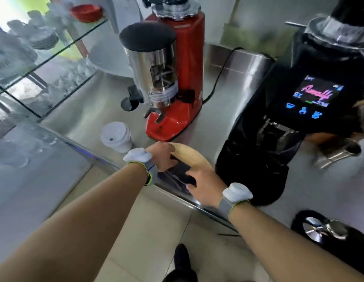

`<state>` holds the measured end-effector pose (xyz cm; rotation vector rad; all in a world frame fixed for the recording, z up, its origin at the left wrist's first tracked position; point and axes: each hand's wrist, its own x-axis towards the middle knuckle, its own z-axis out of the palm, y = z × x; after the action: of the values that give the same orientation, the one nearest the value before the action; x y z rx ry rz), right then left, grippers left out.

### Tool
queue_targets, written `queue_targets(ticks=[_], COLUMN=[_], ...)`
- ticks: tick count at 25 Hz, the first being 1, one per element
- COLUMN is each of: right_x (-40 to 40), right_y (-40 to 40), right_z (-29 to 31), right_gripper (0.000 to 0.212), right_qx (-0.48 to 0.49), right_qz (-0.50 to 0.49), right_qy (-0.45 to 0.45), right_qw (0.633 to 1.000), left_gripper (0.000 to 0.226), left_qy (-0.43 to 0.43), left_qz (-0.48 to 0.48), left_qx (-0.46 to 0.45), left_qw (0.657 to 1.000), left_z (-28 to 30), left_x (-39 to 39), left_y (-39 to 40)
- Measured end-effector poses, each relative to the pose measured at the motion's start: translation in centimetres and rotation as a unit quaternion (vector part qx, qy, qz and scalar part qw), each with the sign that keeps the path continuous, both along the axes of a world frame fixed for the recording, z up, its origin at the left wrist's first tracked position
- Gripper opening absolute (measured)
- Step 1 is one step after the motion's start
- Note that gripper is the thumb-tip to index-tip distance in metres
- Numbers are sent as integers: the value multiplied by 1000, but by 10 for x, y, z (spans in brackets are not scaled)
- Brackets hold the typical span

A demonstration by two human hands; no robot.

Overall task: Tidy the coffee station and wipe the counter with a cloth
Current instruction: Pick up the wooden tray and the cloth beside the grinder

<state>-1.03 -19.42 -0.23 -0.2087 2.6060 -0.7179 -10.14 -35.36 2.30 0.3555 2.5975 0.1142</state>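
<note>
At the front edge of the steel counter [213, 110], a round wooden board [190, 154] lies with a dark glossy flat object [180, 170] on its near side. My left hand [161, 154] curls around the board's left edge and touches the dark object. My right hand [205, 185] grips the near end of the dark object, fingers over its top. What the dark object is cannot be made out, and no cloth is in view.
A red grinder [177, 82] stands behind the board, with a lidded white paper cup [117, 137] to its left. A black grinder with a lit screen [278, 127] stands at right, beside a metal pitcher [339, 153]. A tamper on a black mat [323, 228] sits lower right. Glass shelves of cups [34, 58] fill the left.
</note>
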Motion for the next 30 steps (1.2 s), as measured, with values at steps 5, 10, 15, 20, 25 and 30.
queue_targets(ticks=[5, 10, 15, 20, 25, 30], right_x=[7, 21, 12, 1, -11, 2], right_y=[-39, -44, -48, -35, -17, 11], right_z=[-31, -40, -31, -21, -21, -31], right_gripper=[46, 64, 46, 63, 15, 15], right_qx=[42, 27, -86, -223, -432, -552], right_qz=[-34, -68, -233, -250, -428, -545], right_qy=[38, 110, 189, 150, 46, -98], right_qw=[998, 991, 950, 930, 793, 624], left_gripper=[47, 32, 10, 17, 30, 28], left_qy=[-51, -99, -281, -335, -262, -193], left_qz=[55, 32, 317, 491, 526, 567], left_qx=[18, 96, 386, 507, 503, 365], left_qw=[997, 990, 820, 624, 633, 712], left_z=[-23, -6, 16, 20, 6, -58], left_x=[-14, -24, -14, -7, -5, 45], left_y=[-9, -14, -5, 8, -17, -39])
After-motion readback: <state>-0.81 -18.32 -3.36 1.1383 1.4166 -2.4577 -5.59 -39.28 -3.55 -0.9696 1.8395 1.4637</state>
